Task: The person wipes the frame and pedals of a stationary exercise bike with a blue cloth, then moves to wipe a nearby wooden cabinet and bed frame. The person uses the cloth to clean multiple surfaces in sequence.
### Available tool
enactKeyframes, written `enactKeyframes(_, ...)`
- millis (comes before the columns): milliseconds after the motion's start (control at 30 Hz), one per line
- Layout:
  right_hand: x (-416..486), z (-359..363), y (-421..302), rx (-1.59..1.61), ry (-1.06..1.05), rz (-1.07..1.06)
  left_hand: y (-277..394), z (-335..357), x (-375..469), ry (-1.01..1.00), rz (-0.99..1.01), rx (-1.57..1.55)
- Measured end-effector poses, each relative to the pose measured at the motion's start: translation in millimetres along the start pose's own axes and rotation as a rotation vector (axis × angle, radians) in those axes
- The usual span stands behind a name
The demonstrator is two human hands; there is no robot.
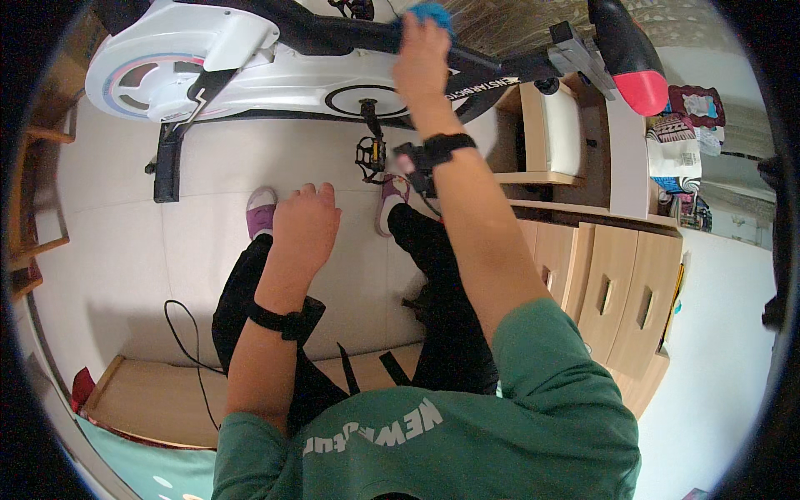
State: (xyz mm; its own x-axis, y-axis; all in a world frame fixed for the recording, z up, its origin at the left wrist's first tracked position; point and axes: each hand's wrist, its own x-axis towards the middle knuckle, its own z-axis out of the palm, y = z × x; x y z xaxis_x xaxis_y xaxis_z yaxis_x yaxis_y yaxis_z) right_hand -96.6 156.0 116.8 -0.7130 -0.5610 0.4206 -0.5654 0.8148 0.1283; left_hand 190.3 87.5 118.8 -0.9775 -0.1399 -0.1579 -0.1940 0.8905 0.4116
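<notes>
My right hand [423,65] reaches far forward and holds a blue cloth [439,15] against the black upper frame of a white and black exercise bike [284,81]. Part of the cloth is hidden under the fingers. Nearer to me, my left hand [306,222] hovers over the floor with its back up and fingers curled. Its palm is hidden, and nothing shows in it. Below the bike's round crank cover, a black pedal [371,153] hangs between my two hands. The bike's saddle [631,62], black with a red tip, is at the upper right.
A black stabiliser foot [167,165] juts from the bike towards me. On the right stands a wooden drawer cabinet [615,294], with several items piled behind it. A black cable [197,337] loops beside my left leg, above a low wooden ledge [156,394]. Wooden furniture [40,231] lines the left.
</notes>
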Motion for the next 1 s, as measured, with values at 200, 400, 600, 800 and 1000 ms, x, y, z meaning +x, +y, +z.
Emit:
enactKeyframes(200, 4.8, -22.4, -15.2, 0.906, -0.081, -0.067, 0.8, -4.0, 0.1, -0.025, 0.011, -0.026)
enactKeyframes(400, -55.5, -34.3, 129.5, 1.641, 0.427, 1.186, -6.6, -1.6, -8.5, 0.043, 0.021, 0.015)
enactKeyframes(600, -42.6, 32.8, 125.7, 1.049, -0.292, 0.956, -3.3, -1.5, -2.8, -0.026, 0.029, -0.007)
enactKeyframes(800, -56.8, 41.8, 49.3, 0.768, 0.136, 0.721, -3.6, 0.3, -3.2, -0.014, -0.01, -0.027)
enactKeyframes(1000, -64.0, 36.2, -19.5, 0.318, -0.017, 0.268, -11.3, 1.7, -3.1, -0.062, -0.003, -0.017)
